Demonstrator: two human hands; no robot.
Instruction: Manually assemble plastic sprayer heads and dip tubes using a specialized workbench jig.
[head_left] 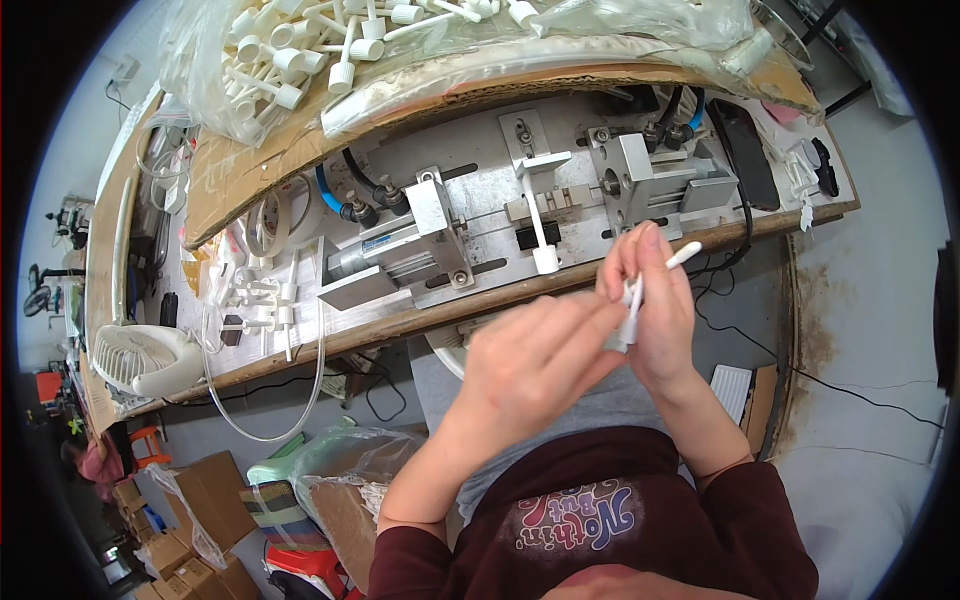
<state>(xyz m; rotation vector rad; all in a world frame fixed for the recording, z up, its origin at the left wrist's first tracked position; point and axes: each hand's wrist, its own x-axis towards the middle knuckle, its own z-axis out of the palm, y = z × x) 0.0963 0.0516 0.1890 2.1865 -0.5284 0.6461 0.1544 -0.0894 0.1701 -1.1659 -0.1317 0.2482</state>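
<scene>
My right hand [660, 315] is closed on a white plastic stick cap, and its rounded white tip [684, 255] sticks out past the thumb. My left hand [540, 355] meets it from the left, its fingers pinched on a thin white piece [631, 315] between the hands. Whether this piece and the tip belong together is hidden by the fingers. Just beyond the hands, another white stick cap [537, 220] rests in the metal fixture [524, 135], its cap end toward me.
Metal air cylinders [375, 255] [660, 185] flank the fixture. Behind, a plastic bag of stick caps [290, 60] lies on cardboard [250, 165]. Loose white pieces [270, 310] and a small fan [145, 358] occupy the left; a black phone [748, 160] lies right. A clear tube [320, 375] loops over the bench edge.
</scene>
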